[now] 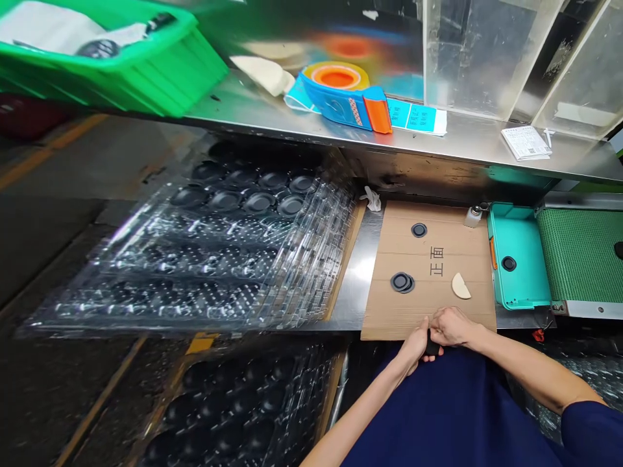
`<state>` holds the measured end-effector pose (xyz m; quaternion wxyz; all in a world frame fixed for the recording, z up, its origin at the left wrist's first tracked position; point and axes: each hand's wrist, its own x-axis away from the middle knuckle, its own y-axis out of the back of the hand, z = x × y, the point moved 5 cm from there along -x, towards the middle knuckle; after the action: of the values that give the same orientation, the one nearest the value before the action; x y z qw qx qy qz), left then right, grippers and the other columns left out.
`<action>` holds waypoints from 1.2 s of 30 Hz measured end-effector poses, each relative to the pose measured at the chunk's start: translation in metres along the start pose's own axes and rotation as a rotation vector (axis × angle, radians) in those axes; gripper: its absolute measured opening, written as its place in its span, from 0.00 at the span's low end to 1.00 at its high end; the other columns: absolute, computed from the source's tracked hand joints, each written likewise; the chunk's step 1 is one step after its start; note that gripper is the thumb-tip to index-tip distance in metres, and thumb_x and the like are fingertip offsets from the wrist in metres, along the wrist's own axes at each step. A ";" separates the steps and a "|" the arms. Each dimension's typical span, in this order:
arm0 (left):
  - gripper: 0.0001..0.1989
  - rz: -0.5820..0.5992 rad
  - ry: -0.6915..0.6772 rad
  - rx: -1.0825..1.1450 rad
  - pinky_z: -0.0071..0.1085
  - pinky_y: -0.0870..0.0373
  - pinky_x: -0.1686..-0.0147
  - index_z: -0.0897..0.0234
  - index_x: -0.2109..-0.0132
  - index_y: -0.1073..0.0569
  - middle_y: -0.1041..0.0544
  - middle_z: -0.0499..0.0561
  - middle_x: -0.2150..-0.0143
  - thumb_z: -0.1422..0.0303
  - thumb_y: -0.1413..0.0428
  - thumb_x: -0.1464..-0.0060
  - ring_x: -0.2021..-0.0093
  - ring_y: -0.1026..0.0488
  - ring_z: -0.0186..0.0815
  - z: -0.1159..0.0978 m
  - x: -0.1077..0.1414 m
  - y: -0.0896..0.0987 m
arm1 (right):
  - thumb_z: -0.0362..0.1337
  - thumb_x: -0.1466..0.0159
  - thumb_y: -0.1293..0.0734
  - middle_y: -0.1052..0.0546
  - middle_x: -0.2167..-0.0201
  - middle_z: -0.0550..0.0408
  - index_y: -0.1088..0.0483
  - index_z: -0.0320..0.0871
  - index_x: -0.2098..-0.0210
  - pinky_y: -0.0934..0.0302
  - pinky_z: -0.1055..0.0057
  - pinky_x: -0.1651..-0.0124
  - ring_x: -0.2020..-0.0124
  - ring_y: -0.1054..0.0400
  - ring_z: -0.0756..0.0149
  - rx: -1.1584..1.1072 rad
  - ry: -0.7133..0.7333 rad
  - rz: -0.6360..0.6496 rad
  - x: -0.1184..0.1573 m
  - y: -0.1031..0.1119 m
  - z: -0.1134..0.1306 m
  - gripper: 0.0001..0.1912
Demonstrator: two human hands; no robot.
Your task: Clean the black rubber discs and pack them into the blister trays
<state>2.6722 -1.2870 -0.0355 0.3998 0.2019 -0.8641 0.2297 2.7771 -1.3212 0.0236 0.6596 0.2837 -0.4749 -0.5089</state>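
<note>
Close to my body, at the near edge of a cardboard sheet (403,243), my two hands meet. My left hand (416,344) is closed around a small black part (431,345), its kind partly hidden by the fingers. My right hand (450,326) is closed against the same black part from the other side. Beyond them on the cardboard lies a cream half-round pad (461,287). To the left is an overlapping pair of dark round discs (401,282), and a single dark round disc (419,230) lies farther back.
Stacked clear trays of black round parts (243,259) fill the left. A teal tray (523,279) holding a black part stands right, beside a green conveyor belt (579,259). A small bottle (473,216) is at the cardboard's back. The shelf holds a tape dispenser (341,107) and green bin (146,78).
</note>
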 end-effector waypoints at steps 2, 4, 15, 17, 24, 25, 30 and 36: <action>0.41 0.001 0.013 0.025 0.26 0.50 0.86 0.72 0.67 0.23 0.24 0.59 0.79 0.41 0.64 0.35 0.86 0.36 0.31 0.000 -0.001 0.000 | 0.32 0.38 0.37 0.21 0.69 0.50 0.24 0.40 0.71 0.43 0.73 0.62 0.66 0.30 0.64 -0.016 -0.021 -0.008 0.000 0.000 0.001 0.10; 0.40 0.006 0.052 0.065 0.25 0.50 0.86 0.72 0.66 0.23 0.25 0.58 0.80 0.41 0.64 0.35 0.87 0.36 0.30 -0.001 -0.001 0.001 | 0.34 0.37 0.36 0.21 0.69 0.50 0.25 0.40 0.72 0.43 0.73 0.62 0.67 0.29 0.64 -0.033 -0.074 -0.004 0.002 -0.002 -0.002 0.10; 0.23 0.206 0.158 1.108 0.16 0.37 0.86 0.72 0.56 0.29 0.27 0.55 0.68 0.58 0.60 0.29 0.80 0.36 0.24 -0.050 0.018 0.025 | 0.41 0.26 0.46 0.23 0.50 0.40 0.34 0.40 0.37 0.39 0.63 0.50 0.52 0.29 0.54 -0.098 -0.896 -0.447 0.055 0.024 -0.126 0.23; 0.22 0.206 0.151 1.142 0.16 0.36 0.85 0.72 0.55 0.29 0.26 0.55 0.67 0.58 0.59 0.30 0.80 0.36 0.24 -0.056 0.019 0.027 | 0.42 0.27 0.44 0.29 0.42 0.35 0.39 0.38 0.34 0.41 0.58 0.45 0.44 0.35 0.48 -0.010 -0.920 -0.422 0.055 0.016 -0.130 0.26; 0.23 0.202 0.090 1.038 0.18 0.35 0.84 0.72 0.55 0.28 0.25 0.57 0.65 0.57 0.59 0.30 0.78 0.34 0.26 -0.068 0.018 0.026 | 0.47 0.29 0.39 0.36 0.38 0.38 0.38 0.45 0.34 0.46 0.54 0.41 0.42 0.42 0.47 0.064 -0.707 -0.365 0.013 -0.010 -0.103 0.26; 0.24 0.187 0.066 1.006 0.19 0.35 0.84 0.72 0.56 0.27 0.24 0.58 0.65 0.57 0.59 0.30 0.78 0.33 0.26 -0.069 0.018 0.027 | 0.44 0.29 0.38 0.33 0.42 0.38 0.37 0.44 0.35 0.46 0.56 0.43 0.45 0.40 0.49 0.050 -0.710 -0.336 0.008 -0.013 -0.104 0.25; 0.22 0.096 -0.155 0.816 0.27 0.30 0.76 0.70 0.53 0.26 0.21 0.63 0.56 0.54 0.54 0.32 0.72 0.26 0.34 -0.069 0.009 0.040 | 0.36 0.31 0.39 0.30 0.47 0.41 0.34 0.42 0.37 0.43 0.62 0.43 0.48 0.37 0.53 -0.104 -0.723 -0.410 -0.002 -0.007 -0.107 0.23; 0.17 0.061 -0.283 0.876 0.36 0.25 0.57 0.67 0.44 0.28 0.22 0.61 0.47 0.64 0.53 0.31 0.55 0.22 0.41 -0.067 -0.014 0.048 | 0.40 0.30 0.38 0.31 0.45 0.43 0.34 0.40 0.38 0.41 0.63 0.38 0.44 0.38 0.56 -0.310 -0.378 -0.556 -0.011 0.012 -0.021 0.23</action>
<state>2.6953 -1.2085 -0.0196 0.1480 0.3556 -0.7374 0.5549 2.8003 -1.3091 0.0218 0.4319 0.1996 -0.4105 -0.7779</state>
